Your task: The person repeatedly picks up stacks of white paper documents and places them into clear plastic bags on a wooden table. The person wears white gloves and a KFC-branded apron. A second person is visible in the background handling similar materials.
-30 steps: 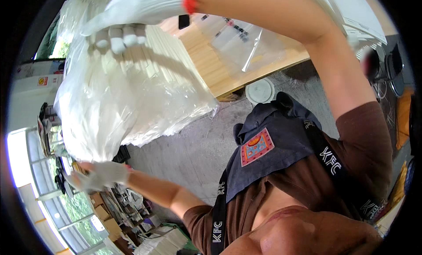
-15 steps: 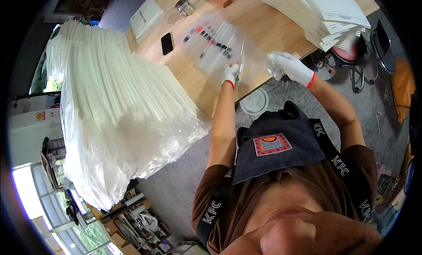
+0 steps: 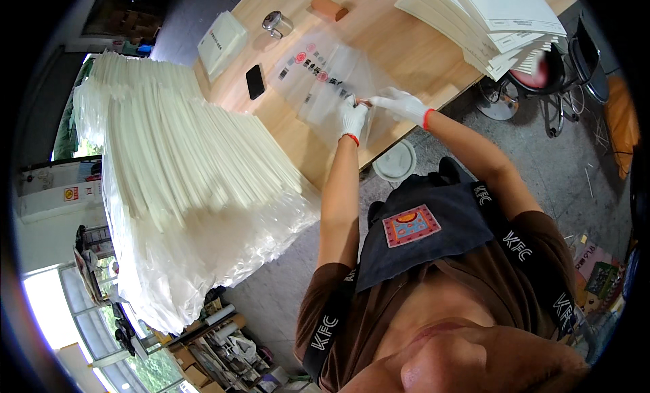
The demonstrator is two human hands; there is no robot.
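Observation:
Clear plastic bags (image 3: 308,98) with black and red printing lie flat on the wooden table (image 3: 233,132). My left hand (image 3: 353,119), in a white glove with a red cuff, is closed on the near edge of a bag, with some fingertips bare. Also gloved, my right hand (image 3: 405,107) meets the same edge from the right. Its thumb and fingers come together at the film, right beside my left fingertips. The loose part of the bag spreads under and around both hands.
A tall stack of white sheets in plastic (image 3: 196,142) stands at left. On the table are a phone (image 3: 255,81), metal cup (image 3: 276,24), brown roll (image 3: 329,8), white packet (image 3: 222,44) and stacked white boards (image 3: 497,20). A round white lid (image 3: 395,161) sits below the edge.
My right hand has come left and down onto the bag's edge, beside my left hand. My left hand has stayed at the bag's near edge, and its grip looks tighter.

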